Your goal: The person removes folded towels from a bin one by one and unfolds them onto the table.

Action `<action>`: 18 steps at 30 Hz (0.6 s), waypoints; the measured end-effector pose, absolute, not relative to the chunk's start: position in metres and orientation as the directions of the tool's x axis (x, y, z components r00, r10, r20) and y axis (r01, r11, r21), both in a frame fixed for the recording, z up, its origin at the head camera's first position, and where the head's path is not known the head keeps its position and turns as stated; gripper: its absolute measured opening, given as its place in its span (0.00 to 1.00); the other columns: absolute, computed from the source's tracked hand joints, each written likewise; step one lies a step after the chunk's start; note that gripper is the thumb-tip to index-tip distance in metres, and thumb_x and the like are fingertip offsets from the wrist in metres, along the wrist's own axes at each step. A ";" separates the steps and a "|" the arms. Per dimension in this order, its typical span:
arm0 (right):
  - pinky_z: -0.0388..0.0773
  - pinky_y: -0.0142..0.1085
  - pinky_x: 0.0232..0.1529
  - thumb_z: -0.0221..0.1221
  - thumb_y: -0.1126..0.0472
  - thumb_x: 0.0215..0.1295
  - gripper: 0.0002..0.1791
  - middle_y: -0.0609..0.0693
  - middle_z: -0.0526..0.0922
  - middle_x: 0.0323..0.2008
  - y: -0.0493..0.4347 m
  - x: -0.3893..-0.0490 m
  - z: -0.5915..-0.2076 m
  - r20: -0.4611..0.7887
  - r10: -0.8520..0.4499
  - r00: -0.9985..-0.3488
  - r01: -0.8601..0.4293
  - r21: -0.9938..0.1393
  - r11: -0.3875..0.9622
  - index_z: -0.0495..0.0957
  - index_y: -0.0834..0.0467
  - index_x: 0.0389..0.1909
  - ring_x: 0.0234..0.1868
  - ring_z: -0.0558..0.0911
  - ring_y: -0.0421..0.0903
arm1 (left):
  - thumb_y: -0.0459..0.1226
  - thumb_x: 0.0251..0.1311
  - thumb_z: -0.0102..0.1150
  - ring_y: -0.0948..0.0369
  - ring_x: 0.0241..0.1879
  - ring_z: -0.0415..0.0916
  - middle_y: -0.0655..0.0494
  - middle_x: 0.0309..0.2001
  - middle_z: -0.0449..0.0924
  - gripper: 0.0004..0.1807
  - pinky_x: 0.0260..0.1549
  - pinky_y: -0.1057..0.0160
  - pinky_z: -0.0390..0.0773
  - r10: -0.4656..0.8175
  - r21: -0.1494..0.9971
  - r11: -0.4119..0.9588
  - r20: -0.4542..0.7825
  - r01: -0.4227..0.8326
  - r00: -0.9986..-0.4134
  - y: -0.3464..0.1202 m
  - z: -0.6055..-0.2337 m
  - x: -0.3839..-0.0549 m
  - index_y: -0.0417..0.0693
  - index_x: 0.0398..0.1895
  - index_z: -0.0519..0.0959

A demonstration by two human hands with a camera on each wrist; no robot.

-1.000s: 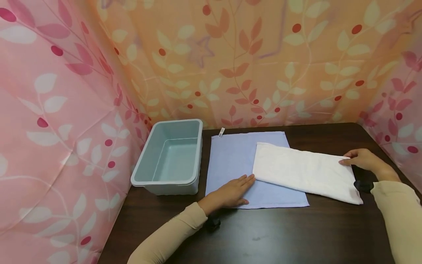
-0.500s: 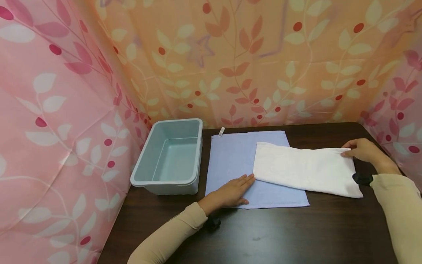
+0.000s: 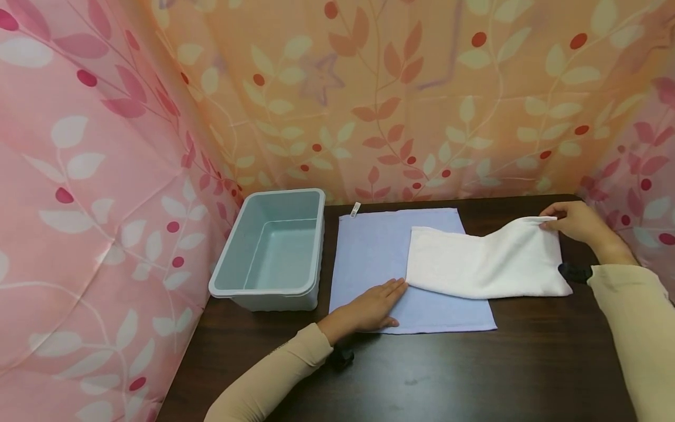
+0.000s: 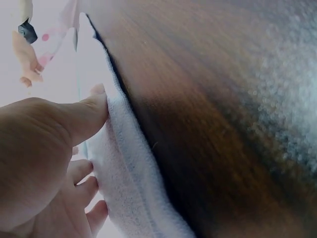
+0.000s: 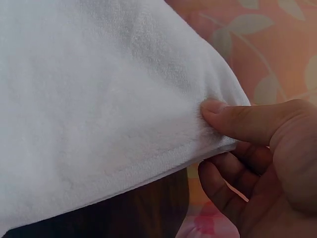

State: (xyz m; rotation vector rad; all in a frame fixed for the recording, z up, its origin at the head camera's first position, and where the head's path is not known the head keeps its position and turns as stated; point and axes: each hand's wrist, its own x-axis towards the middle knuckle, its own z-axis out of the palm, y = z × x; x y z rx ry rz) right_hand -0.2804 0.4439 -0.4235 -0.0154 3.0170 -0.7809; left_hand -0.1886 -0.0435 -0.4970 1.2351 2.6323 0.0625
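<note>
A folded white towel (image 3: 464,264) lies partly over a flat light-blue towel (image 3: 364,252) in the head view. My right hand (image 3: 575,223) pinches the white towel's far right corner and lifts it, so that end rises in a soft fold. In the right wrist view the thumb (image 5: 233,119) presses on top of the white cloth, with the fingers under its hemmed edge. My left hand (image 3: 374,306) rests flat on the blue towel, fingertips at the white towel's near left corner. The left wrist view shows the left thumb (image 4: 84,116) along the blue towel's near edge.
A grey-blue plastic basin (image 3: 274,252) stands on the dark wooden table (image 3: 432,375), left of the towels. A small white label (image 3: 355,210) sticks out at the blue towel's far left corner. Floral curtains (image 3: 369,105) enclose the table at the back and sides.
My right hand has moved away from me and up with the white towel's right corner, swinging that end toward the back. My left hand has stayed in place.
</note>
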 end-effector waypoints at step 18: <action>0.71 0.57 0.42 0.61 0.56 0.66 0.19 0.76 0.77 0.48 0.437 -0.298 -0.442 0.057 0.080 -0.995 0.042 -0.486 0.873 0.80 0.68 0.49 0.46 0.73 0.69 | 0.51 0.67 0.57 0.56 0.80 0.45 0.53 0.81 0.45 0.46 0.77 0.59 0.55 0.760 0.152 0.647 -0.215 0.747 -0.614 -0.043 -0.495 -0.188 0.48 0.80 0.45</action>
